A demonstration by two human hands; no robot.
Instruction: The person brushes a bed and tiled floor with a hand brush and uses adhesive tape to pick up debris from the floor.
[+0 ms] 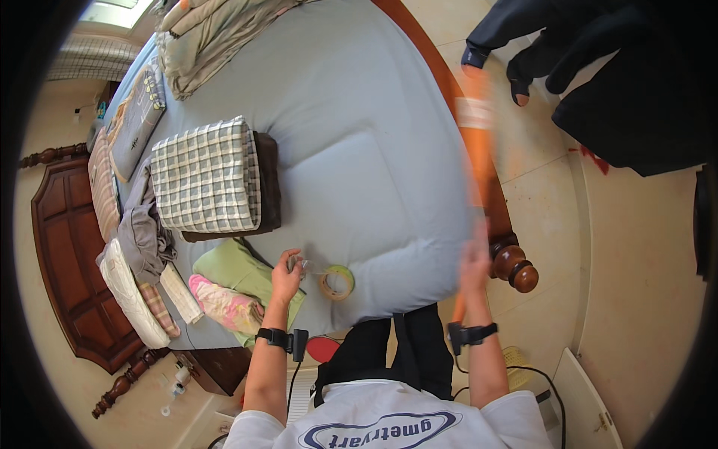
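My left hand point(287, 276) is over the near edge of the bed and pinches a crumpled piece of clear plastic film point(308, 268). Just to the right of that film lies a roll of tape point(336, 282) with a greenish-yellow rim. On the right, my right hand point(474, 261) is blurred and grips a long orange bar with a white band point(478, 140), which runs along the bed's wooden edge; the bar is blurred too. A folded checked blanket point(205, 177) rests on a dark brown folded cloth point(268, 179) beyond my left hand.
A green cloth point(241, 266), a pink floral bundle point(224, 300) and a grey garment point(143, 236) lie on the bed's left part. A turned wooden bedpost point(516, 269) stands by my right hand. At the upper right, a person in dark clothing point(617, 101) is partly visible.
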